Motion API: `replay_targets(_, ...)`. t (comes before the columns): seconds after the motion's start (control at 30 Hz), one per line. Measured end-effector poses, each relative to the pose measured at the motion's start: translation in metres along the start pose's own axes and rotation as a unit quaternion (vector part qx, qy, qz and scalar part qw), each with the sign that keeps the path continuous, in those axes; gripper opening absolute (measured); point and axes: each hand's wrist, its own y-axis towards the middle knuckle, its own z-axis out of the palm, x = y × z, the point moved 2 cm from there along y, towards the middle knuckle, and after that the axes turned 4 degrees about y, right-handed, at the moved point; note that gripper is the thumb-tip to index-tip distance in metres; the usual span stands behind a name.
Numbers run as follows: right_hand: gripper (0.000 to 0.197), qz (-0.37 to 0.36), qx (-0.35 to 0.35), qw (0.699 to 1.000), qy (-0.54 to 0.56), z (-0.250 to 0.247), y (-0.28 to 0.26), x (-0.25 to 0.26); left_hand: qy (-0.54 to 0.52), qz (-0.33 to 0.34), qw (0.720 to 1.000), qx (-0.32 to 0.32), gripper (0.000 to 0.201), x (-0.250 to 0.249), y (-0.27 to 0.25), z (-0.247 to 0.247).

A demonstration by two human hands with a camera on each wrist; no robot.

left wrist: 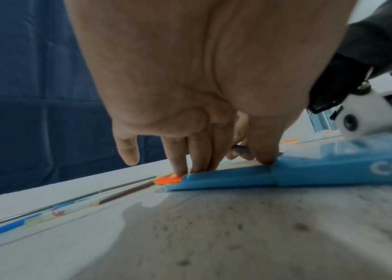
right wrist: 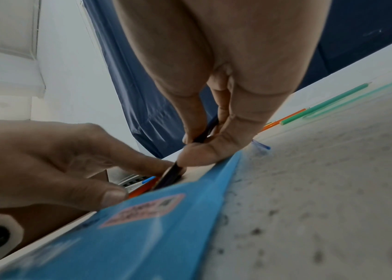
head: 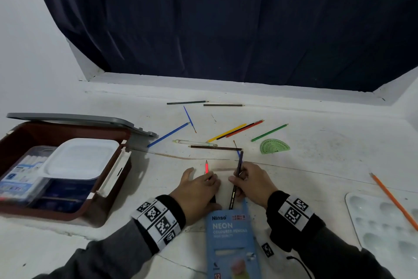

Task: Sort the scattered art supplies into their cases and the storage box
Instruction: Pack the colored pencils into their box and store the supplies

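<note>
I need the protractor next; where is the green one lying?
Head view: green protractor lies flat on the table's right half, just below the green pencil.

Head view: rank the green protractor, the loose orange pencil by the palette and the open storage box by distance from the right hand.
From the right hand:
1. Green protractor, just beyond it, slightly right.
2. Orange pencil, far right, lying over the palette's edge.
3. Storage box, far left, past the left hand.
</note>
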Motion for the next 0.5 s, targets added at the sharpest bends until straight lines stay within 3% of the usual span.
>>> replay_targets(0.13,0.024,0.0,0.01,1.0,0.003,0.001,-0.004,0.004,-0.02,0.012,1.0,-0.015,0.061,0.004,-0.015,0.006)
replay_targets(0.4,0.051,-0.032,0.059,0.997,-0.04,0.009,-0.008,0.019,-0.053,-0.003,0.999,0.01,0.073,0.018,-0.035,0.014)
replay_targets(0.5,0.043,-0.04,0.09,0.993,-0.071,0.015,-0.004,0.023,-0.04,-0.002,0.999,0.002,0.074,0.018,-0.035,0.011)
